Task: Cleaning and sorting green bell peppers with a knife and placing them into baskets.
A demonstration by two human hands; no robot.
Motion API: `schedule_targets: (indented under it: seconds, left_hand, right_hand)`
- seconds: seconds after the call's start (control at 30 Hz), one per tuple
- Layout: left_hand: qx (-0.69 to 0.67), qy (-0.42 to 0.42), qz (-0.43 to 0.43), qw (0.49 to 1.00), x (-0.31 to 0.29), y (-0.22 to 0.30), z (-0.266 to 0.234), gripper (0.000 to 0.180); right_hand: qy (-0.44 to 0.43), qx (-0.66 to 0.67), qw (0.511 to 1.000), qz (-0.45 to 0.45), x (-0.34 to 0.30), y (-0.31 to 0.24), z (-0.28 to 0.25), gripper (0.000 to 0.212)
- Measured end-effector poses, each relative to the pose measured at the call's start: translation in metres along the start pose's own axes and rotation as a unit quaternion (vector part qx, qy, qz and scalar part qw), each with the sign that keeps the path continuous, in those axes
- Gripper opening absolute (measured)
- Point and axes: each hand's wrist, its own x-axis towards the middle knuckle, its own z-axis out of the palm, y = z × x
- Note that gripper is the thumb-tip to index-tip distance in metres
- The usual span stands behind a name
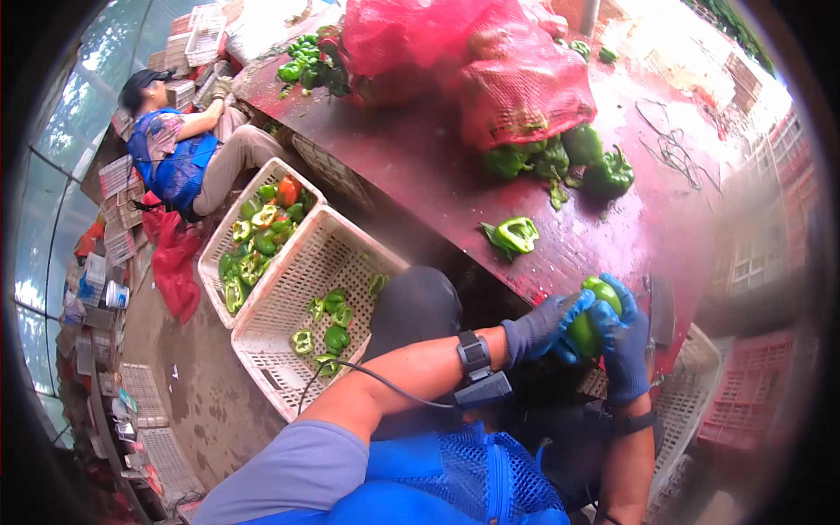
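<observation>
A green bell pepper (584,332) is held between my two gloved hands, just off the near edge of the red table (429,188). My left hand (551,328), in a blue and grey glove, closes on the pepper's left side. Wrapped round its right side is my right hand (626,337), gloved the same way. Whether either hand also has a tool in it is hidden. On the table beyond my hands lies a cut-open green pepper (514,234). Farther back, whole green peppers (604,171) spill from a red mesh sack (525,87).
To my left, a white crate (271,372) holds several cut peppers; a fuller crate (214,249) touches it. A co-worker (179,144) in a blue vest sits beyond. Another white crate (691,394) stands by my right arm. Loose string (674,144) lies on the table.
</observation>
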Motion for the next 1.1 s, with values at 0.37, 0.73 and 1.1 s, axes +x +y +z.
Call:
schedule_targets:
  seconds: [0.37, 0.73, 1.1]
  left_hand:
    - [-0.059, -0.082, 0.043, 0.994, -0.017, 0.012, -0.003, 0.045]
    - [0.203, -0.032, 0.125, 0.971, 0.0, -0.005, -0.024, 0.049]
    - [0.38, 0.108, 0.148, 0.907, -0.005, -0.008, -0.029, 0.045]
  right_hand:
    - [0.163, 0.133, 0.978, -0.011, 0.025, 0.019, -0.005, 0.033]
    - [0.149, 0.224, 0.963, 0.014, 0.023, 0.008, -0.018, 0.034]
    - [0.202, -0.159, 0.964, -0.066, 0.055, 0.098, -0.052, 0.028]
